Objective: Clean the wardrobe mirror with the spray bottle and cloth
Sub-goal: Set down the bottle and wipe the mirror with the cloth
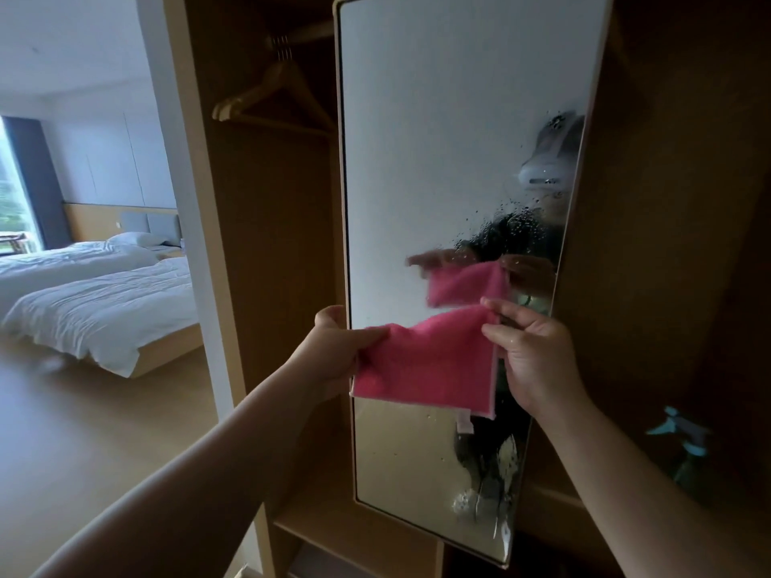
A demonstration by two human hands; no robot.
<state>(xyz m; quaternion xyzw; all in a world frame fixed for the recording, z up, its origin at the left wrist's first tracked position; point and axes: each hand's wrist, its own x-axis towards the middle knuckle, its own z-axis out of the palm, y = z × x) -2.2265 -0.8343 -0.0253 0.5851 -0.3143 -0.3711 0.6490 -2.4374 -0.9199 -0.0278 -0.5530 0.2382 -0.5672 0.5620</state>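
While spray droplets bead on the tall framed wardrobe mirror (438,160), left hand (333,348) and right hand (530,360) pinch the pink microfibre cloth (425,360) taut before its lower half; wiping probably comes next, needing flat pressure

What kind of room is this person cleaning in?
Most likely a hotel room or a guest bedroom: two neatly made white beds stand side by side near a window, and the open wardrobe holds only empty wooden hangers beside its mirror.
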